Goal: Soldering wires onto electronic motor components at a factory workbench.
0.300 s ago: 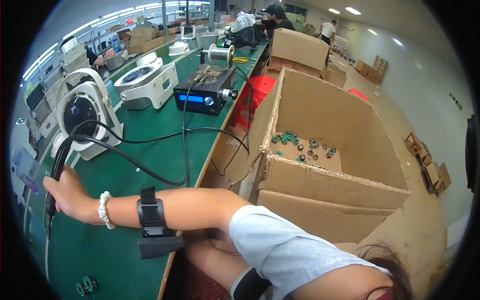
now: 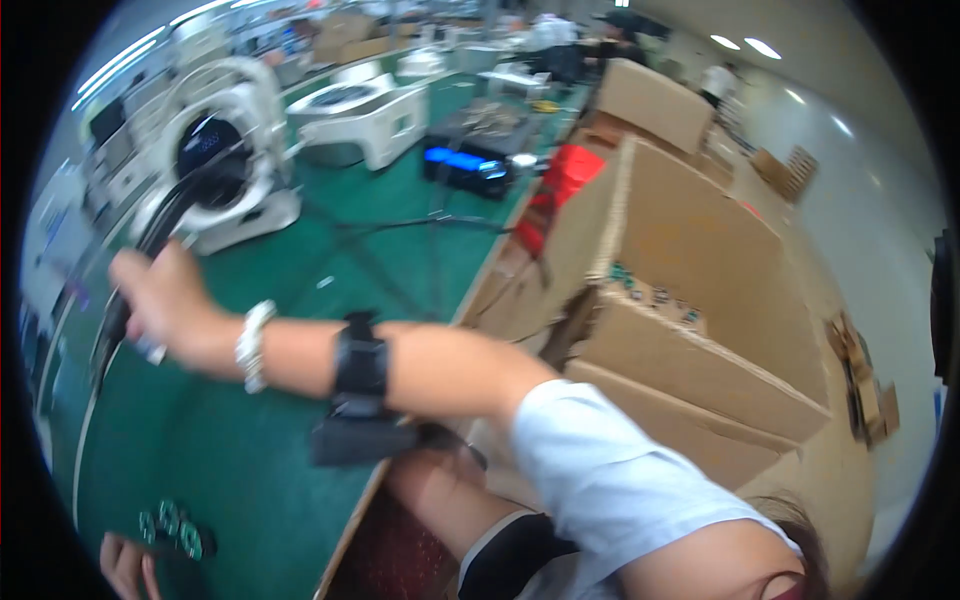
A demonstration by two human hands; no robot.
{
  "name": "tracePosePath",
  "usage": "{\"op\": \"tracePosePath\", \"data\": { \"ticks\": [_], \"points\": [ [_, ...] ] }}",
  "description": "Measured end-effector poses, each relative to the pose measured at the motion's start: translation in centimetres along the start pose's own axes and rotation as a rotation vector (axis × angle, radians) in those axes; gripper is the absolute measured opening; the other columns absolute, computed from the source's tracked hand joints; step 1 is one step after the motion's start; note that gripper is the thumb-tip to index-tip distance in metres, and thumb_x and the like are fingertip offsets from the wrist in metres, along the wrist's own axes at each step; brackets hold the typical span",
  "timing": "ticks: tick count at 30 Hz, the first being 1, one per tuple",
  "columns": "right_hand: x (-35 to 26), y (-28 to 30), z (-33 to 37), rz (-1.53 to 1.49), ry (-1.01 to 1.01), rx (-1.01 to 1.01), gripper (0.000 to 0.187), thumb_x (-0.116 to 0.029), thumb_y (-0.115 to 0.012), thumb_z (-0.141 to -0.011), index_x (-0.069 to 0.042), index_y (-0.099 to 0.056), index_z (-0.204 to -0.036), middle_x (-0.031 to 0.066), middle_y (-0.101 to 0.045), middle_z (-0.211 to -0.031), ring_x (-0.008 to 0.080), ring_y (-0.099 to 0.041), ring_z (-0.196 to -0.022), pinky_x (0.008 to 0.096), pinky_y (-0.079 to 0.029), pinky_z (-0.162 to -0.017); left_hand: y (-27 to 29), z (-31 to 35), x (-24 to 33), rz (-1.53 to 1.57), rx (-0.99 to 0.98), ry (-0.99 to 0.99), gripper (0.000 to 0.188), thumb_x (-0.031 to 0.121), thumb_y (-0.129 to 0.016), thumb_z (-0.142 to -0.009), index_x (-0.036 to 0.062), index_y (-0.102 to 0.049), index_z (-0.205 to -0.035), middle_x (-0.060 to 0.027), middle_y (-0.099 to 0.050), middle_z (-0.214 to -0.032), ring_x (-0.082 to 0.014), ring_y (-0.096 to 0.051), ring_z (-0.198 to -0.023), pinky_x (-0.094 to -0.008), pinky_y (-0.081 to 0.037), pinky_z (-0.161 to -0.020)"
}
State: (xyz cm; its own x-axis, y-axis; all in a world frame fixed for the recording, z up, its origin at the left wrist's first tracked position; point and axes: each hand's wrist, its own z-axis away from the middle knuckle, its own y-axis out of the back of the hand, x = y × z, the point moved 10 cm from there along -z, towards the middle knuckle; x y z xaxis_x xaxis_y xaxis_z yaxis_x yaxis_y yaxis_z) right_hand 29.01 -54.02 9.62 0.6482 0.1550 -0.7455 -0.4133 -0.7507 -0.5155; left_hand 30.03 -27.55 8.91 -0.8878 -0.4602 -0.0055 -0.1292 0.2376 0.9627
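Note:
My right hand (image 2: 172, 305) is closed around a soldering iron (image 2: 110, 335), held upright over the left of the green bench. Its slim tip points down, and a thick black cable rises from its upper end. At the lower left edge, my left hand (image 2: 125, 565) shows only in part, its fingers blurred but apart, with nothing seen in them. Beside those fingers lie several small round green parts (image 2: 178, 528), which look like wound coils.
White fan-like housings (image 2: 215, 150) stand at the back left. A black station (image 2: 475, 150) with a lit blue display sits on the bench (image 2: 270, 450), cables trailing from it. An open cardboard box (image 2: 700, 350) with several small parts stands right of the bench edge. People are far off.
The view has swung, so the bench and box sit further right and higher. My left hand has come into view near the green parts. The soldering iron stays in my right hand.

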Motion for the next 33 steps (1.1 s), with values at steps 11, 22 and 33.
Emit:
{"op": "tracePosePath", "data": {
  "ticks": [11,22,33],
  "points": [
    [0.7,-0.8,4.2,0.331,-0.249,-0.116,0.016,-0.021,-0.048,-0.079,-0.008,-0.046,-0.069,-0.0016,-0.044,-0.047,0.0017,-0.029,-0.032,0.0147,-0.021,-0.033,0.0,-1.2,0.7,0.348,-0.016,-0.054,0.014,0.008,-0.047,-0.077,-0.0022,-0.05,-0.069,-0.0105,-0.047,-0.067,-0.0225,-0.046,-0.062,-0.0291,-0.036,-0.056],
    [2.0,-2.6,5.5,0.316,-0.324,-0.288,0.018,-0.02,-0.052,-0.076,-0.004,-0.053,-0.068,0.0036,-0.048,-0.048,0.0039,-0.035,-0.036,0.0154,-0.026,-0.037,0.8,-0.2,0.9,0.582,0.037,-0.117,0.005,0.001,-0.049,-0.078,0.0,-0.051,-0.074,-0.0079,-0.054,-0.07,-0.0132,-0.049,-0.061,-0.0229,-0.039,-0.055],
    [1.3,0.0,2.5,0.217,-0.268,-0.205,0.016,-0.016,-0.052,-0.077,-0.004,-0.051,-0.068,0.0038,-0.048,-0.048,0.0047,-0.039,-0.037,0.0162,-0.03,-0.038,-1.8,-2.9,-2.0,0.749,0.146,0.143,0.018,0.01,-0.046,-0.082,-0.0038,-0.053,-0.073,-0.0058,-0.052,-0.078,-0.0085,-0.044,-0.063,-0.0209,-0.036,-0.058]
  ]
}}
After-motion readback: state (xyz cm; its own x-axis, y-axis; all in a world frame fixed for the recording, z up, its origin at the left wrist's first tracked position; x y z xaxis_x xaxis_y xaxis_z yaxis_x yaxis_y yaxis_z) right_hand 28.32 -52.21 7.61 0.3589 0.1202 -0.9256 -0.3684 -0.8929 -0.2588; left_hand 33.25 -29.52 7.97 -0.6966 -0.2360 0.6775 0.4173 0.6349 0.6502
